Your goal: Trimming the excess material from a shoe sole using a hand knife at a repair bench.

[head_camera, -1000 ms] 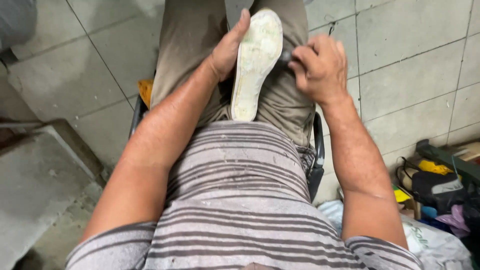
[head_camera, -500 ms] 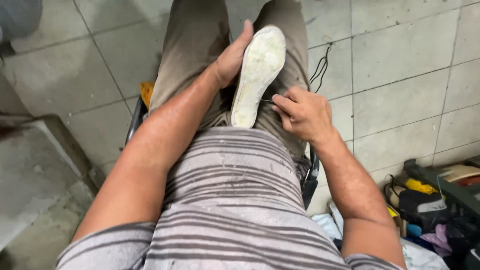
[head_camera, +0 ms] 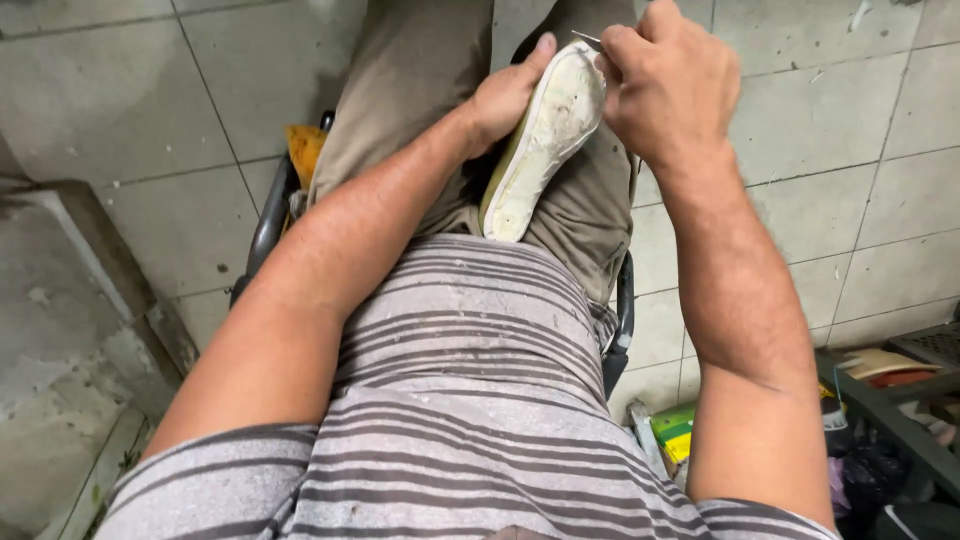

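Setting: You sit on a dark metal-framed chair over a grey tiled floor, looking down past your striped shirt and tan trousers.
Shoe: A worn shoe lies sole-up along your lap, its whitish sole facing the camera, toe end pointing away from you, heel end near your waist.
Left hand: Your left hand grips the shoe from its left edge, fingers curled under it and thumb pressed along the rim near the toe.
Right hand: Your right hand is clenched at the toe end, fingertips pinched on a thin metal tool whose tip touches the sole's edge.
Clutter: Low on your right, a dark rack and assorted small items sit on the floor, well apart from the shoe.
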